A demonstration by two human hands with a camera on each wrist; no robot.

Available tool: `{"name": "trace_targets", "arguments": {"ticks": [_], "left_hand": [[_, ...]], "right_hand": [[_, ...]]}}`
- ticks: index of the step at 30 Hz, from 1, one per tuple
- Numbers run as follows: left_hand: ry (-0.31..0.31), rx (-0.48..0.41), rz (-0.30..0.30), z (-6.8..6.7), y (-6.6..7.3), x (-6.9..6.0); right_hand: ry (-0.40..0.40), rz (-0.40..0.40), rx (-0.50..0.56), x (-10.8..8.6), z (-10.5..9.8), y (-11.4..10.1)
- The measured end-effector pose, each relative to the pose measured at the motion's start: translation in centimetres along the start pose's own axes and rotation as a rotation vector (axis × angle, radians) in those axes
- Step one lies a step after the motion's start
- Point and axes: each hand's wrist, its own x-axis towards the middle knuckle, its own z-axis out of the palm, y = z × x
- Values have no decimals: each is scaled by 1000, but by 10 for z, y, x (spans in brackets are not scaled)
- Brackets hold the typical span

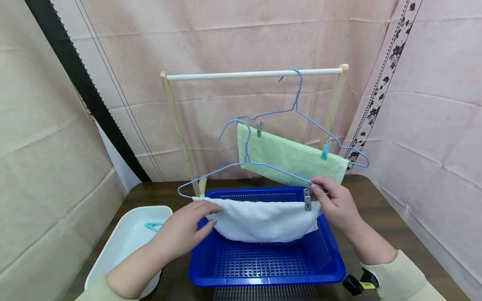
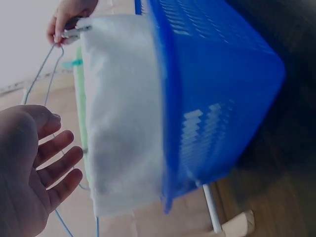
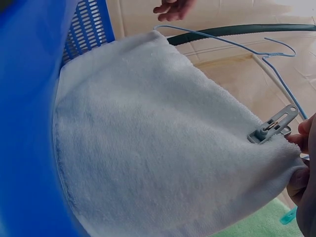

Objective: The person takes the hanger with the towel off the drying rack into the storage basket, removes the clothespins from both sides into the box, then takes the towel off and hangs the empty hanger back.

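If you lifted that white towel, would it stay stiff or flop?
The white towel would probably flop: its lower edge hangs in a soft curve. Its fuzzy pile suggests it isn't slippery. The gray clothespin near one end might keep that end from sliding.

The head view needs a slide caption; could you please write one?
Right hand pinching the clipped end of a white cloth on the front blue hanger, left hand near the other end.
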Motion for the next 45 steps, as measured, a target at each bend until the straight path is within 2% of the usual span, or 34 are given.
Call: {"name": "trace_targets", "arguments": {"ticks": [5, 13, 27, 37, 45], "left_hand": [[-16, -103, -25, -2, 14, 14], [-33, -173, 7, 1, 35, 42], [-143, -309, -18, 25, 77, 91], [-207, -360, -7, 39, 99, 110], [-252, -334, -32, 45, 110, 118]], "right_hand": [[-9, 11, 10, 0, 0, -1], [-4, 5, 2, 2, 1, -3], [2, 6, -15, 6, 2, -4], [3, -2, 1, 7, 5, -7], [17, -33, -8, 9, 7, -9]]}}
